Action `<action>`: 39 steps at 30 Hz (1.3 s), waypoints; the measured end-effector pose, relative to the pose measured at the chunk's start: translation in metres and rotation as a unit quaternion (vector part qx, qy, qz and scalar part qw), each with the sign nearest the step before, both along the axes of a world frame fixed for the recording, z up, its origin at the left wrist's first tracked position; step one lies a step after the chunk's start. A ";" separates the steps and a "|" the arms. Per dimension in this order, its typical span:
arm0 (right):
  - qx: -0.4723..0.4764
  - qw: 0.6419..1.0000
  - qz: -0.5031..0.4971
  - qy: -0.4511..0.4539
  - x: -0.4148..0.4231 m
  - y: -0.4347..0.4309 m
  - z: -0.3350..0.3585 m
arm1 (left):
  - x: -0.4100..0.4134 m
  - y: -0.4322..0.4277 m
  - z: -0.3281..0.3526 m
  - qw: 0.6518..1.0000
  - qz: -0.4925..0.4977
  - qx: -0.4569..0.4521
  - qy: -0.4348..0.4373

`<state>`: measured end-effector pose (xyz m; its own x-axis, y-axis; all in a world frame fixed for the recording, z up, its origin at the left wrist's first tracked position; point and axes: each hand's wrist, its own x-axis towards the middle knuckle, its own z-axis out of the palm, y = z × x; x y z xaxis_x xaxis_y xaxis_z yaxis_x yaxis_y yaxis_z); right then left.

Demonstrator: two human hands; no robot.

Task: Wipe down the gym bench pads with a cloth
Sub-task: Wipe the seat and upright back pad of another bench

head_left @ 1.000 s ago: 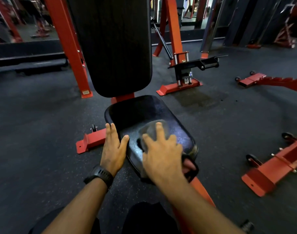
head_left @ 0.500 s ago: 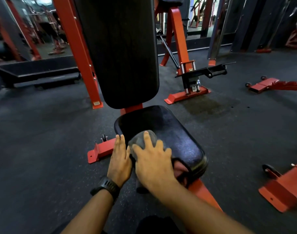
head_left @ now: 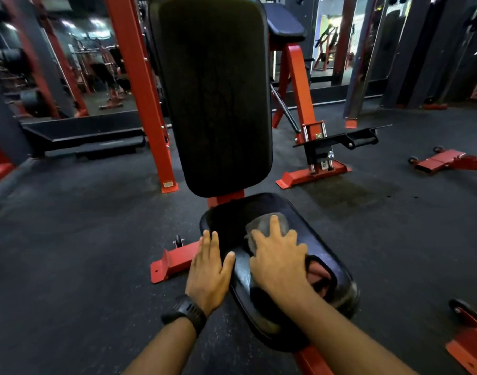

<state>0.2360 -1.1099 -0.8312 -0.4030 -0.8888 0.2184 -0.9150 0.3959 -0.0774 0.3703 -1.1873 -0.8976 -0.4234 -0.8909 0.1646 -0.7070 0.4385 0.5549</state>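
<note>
cloth (head_left: 259, 223) pressed on the seat pad (head_left: 324, 255)
right fingers (head_left: 274, 226) spread flat over it; left fingers (head_left: 211, 240) straight, just beside.

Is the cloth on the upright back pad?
No, the right hand presses the cloth flat on the seat pad.

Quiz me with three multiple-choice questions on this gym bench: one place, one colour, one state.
1. Where is the cloth? A in a bucket; B on the seat pad, under the right hand; C hung on a barbell.
2. What colour is the bench frame? A blue; B yellow; C red.
3. The left hand: A rests flat on the seat pad's edge; B holds a spray bottle; C is clenched in a fist.
Answers: B, the right hand presses it there; C, its red foot shows beside the seat; A, straight fingers lie on the pad's edge.
</note>
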 end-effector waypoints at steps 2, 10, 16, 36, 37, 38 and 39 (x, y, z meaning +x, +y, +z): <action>0.005 0.999 0.025 -0.023 0.001 -0.014 0.006 | 0.002 -0.010 0.010 0.999 -0.012 -0.006 -0.052; -0.186 0.968 0.089 -0.140 -0.009 -0.074 0.028 | 0.016 -0.084 0.108 0.973 0.000 -0.195 -0.124; -0.460 0.858 0.180 -0.140 0.008 -0.165 0.116 | 0.024 -0.170 0.238 0.910 0.017 -0.384 -0.153; -0.555 0.825 0.099 0.043 0.028 -0.285 0.260 | 0.026 -0.265 0.379 0.861 -0.096 -0.469 -0.171; -0.552 0.827 0.099 0.049 0.027 -0.285 0.263 | 0.027 -0.266 0.380 0.861 -0.097 -0.470 -0.168; -0.548 0.828 0.097 0.060 0.024 -0.286 0.267 | 0.026 -0.266 0.379 0.862 -0.094 -0.470 -0.165; -0.545 0.830 0.091 0.074 0.020 -0.287 0.271 | 0.026 -0.266 0.379 0.862 -0.090 -0.470 -0.165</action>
